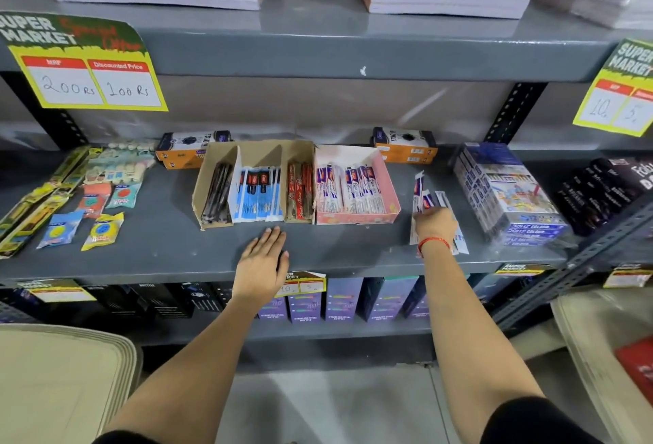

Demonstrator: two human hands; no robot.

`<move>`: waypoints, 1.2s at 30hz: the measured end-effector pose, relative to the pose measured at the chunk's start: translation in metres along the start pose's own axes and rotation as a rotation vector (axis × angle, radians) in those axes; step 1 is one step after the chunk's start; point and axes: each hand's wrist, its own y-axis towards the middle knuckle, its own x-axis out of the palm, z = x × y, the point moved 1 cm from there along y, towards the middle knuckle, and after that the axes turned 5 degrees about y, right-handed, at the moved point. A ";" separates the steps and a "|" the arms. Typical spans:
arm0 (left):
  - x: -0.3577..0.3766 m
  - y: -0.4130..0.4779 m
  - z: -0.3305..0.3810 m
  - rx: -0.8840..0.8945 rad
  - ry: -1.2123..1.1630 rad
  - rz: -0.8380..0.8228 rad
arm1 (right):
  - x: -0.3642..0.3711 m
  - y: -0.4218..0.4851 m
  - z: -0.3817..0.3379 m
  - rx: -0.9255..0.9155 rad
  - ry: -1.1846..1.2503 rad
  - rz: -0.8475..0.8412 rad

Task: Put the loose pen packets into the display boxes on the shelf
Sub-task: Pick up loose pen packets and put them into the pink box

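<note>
A brown cardboard display box (206,189) on the grey shelf (159,252) holds dark, blue and red pen packets in three sections. Beside it on the right stands a pink display box (390,183) full of white and purple pen packets. Loose pen packets (424,192) lie on the shelf to the right of the pink box. My right hand (435,224) rests on top of those loose packets, fingers curled over them. My left hand (263,259) lies flat and open on the shelf just in front of the brown box, holding nothing.
Sponges and scrubber packs (102,196) lie at the shelf's left. A blue box of colour sets (509,196) stands right of the loose packets. Two orange and black boxes (404,146) sit behind. Price signs hang from the upper shelf; bottle boxes (339,298) fill the shelf below.
</note>
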 end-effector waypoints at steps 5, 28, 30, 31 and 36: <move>-0.003 -0.002 0.001 0.033 0.009 0.005 | 0.001 0.003 -0.022 -0.097 0.262 0.088; -0.008 -0.002 0.003 0.034 0.030 0.012 | 0.081 0.015 -0.060 -0.218 -0.106 -0.272; -0.007 -0.001 0.002 0.029 0.028 0.018 | 0.087 0.017 -0.056 -0.229 -0.155 -0.284; -0.006 -0.001 0.002 0.029 0.028 0.020 | 0.090 0.017 -0.055 -0.236 -0.169 -0.288; -0.003 0.001 0.000 0.027 0.026 0.030 | 0.100 0.016 -0.054 -0.274 -0.232 -0.258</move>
